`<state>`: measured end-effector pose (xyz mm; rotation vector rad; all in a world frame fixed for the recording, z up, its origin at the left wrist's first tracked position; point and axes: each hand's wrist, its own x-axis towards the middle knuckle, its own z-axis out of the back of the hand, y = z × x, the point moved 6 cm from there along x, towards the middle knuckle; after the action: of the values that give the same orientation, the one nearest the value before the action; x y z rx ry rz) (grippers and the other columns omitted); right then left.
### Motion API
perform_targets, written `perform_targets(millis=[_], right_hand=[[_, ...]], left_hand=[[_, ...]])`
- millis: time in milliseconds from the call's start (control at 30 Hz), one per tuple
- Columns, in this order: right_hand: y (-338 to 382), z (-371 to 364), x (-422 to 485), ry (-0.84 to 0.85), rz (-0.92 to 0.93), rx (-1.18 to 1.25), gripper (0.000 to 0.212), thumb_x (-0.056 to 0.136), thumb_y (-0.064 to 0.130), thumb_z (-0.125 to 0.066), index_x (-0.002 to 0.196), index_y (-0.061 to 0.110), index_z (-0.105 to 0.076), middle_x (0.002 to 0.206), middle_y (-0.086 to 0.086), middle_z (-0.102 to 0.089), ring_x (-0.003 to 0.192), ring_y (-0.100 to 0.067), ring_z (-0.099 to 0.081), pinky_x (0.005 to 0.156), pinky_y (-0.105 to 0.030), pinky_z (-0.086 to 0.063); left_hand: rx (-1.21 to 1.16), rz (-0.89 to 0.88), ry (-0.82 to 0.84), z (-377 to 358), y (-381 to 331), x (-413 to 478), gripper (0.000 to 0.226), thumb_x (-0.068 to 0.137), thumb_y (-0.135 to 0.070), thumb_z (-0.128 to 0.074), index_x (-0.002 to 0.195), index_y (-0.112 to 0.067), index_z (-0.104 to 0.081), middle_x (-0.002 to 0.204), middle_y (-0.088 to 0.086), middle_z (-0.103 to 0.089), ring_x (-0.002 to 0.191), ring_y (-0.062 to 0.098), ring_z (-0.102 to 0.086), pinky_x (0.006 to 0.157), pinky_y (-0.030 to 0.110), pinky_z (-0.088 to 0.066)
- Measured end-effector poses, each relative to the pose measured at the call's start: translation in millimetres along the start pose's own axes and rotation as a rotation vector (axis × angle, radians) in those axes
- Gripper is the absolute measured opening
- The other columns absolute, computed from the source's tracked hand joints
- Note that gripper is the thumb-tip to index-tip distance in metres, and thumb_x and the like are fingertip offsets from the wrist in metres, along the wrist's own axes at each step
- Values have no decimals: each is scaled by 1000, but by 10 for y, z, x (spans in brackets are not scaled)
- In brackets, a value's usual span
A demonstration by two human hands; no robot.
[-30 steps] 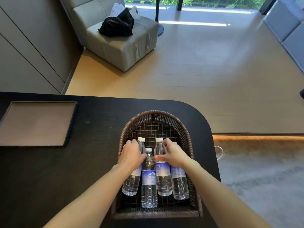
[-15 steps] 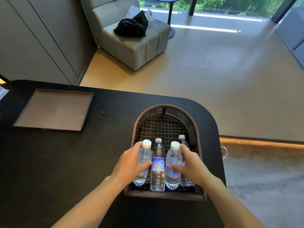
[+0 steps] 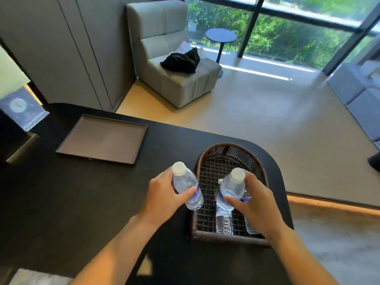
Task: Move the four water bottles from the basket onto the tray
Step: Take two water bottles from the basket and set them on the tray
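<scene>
Your tray [image 3: 102, 138] sits bare at the far left of the bench [image 3: 61, 202] — none of the four bottles has reached it yet. You have two in hand. Your left hand [image 3: 162, 194] is wrapped around one bottle [image 3: 186, 185], lifted clear of the basket [image 3: 205, 161] and hanging just left of its rim, over the bench. Your right hand [image 3: 255, 202] is wrapped around a second bottle [image 3: 231, 189], raised but above the basket's mesh. Both held bottles stand roughly upright, caps up, long axis tilting a little away from you. Two more bottles [image 3: 224, 222] lie flat in the basket, long axis running from you toward the far rim — one mostly hidden under your right hand. So two carries look to be needed, this being the first.
</scene>
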<state>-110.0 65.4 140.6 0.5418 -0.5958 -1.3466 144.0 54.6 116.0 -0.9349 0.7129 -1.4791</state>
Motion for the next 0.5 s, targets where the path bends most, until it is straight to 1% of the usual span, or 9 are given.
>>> perform_targets(millis=[67, 100, 133, 200, 267, 333, 400, 433, 500], right_hand=[[381, -130, -33, -34, 11, -7, 70, 73, 34, -87, 129, 37, -47, 128, 14, -61, 115, -7, -58, 99, -30, -50], [578, -208, -61, -51, 11, 6, 69, 73, 34, -87, 128, 38, -45, 124, 18, -58, 113, -4, -56, 98, -26, -49], [781, -294, -86, -71, 25, 26, 69, 73, 36, -85, 128, 38, -44, 121, 25, -55, 110, 2, -56, 97, -19, -47], [1170, -504, -135, -104, 67, 62, 69, 71, 42, -82, 127, 39, -44, 116, 36, -51, 104, 15, -57, 88, -5, -45], [1514, -758, -170, -112, 101, 99, 69, 73, 37, -86, 128, 40, -45, 114, 37, -53, 105, 20, -56, 85, -2, -44], [1831, -1034, -175, -114, 122, 138, 70, 74, 29, -88, 128, 38, -46, 115, 33, -57, 105, 17, -58, 85, -4, -45], [2129, -1315, -139, -99, 139, 159, 69, 74, 31, -88, 130, 36, -48, 117, 23, -63, 107, 6, -63, 86, -9, -49], [2267, -1444, -106, -88, 148, 162, 69, 74, 34, -88, 130, 35, -49, 118, 17, -66, 107, 1, -64, 87, -11, -51], [2529, -1684, -4, -62, 172, 160, 67, 74, 35, -87, 129, 34, -49, 119, 11, -67, 107, -6, -65, 88, -15, -53]], left_hand=[[18, -27, -15, 386, 50, -87, 59, 71, -49, -86, 119, -18, -68, 105, -6, -74, 95, 11, -71, 80, 23, -61], [24, -27, -22, 592, 96, -138, 58, 71, -46, -88, 118, -19, -68, 104, -7, -73, 94, 11, -71, 79, 23, -61], [27, -22, -32, 808, 150, -189, 57, 71, -44, -89, 118, -19, -67, 103, -7, -72, 93, 11, -70, 78, 21, -60], [2, -25, -49, 1236, 281, -291, 54, 72, -42, -89, 116, -20, -66, 101, -9, -71, 91, 11, -70, 76, 20, -60], [-27, -45, -66, 1630, 454, -385, 50, 73, -39, -90, 114, -20, -67, 99, -9, -72, 90, 11, -70, 76, 20, -60], [17, -24, -80, 2006, 651, -466, 55, 71, -41, -90, 118, -22, -66, 103, -8, -72, 94, 12, -70, 81, 25, -60], [75, -6, -86, 2352, 830, -518, 62, 70, -45, -90, 122, -25, -64, 110, -8, -71, 101, 13, -68, 86, 34, -61], [95, -11, -91, 2516, 893, -537, 62, 70, -45, -89, 123, -26, -64, 111, -8, -71, 102, 13, -68, 86, 36, -61], [117, -15, -103, 2828, 998, -548, 61, 71, -46, -88, 123, -26, -63, 110, -8, -70, 102, 12, -67, 86, 37, -61]])
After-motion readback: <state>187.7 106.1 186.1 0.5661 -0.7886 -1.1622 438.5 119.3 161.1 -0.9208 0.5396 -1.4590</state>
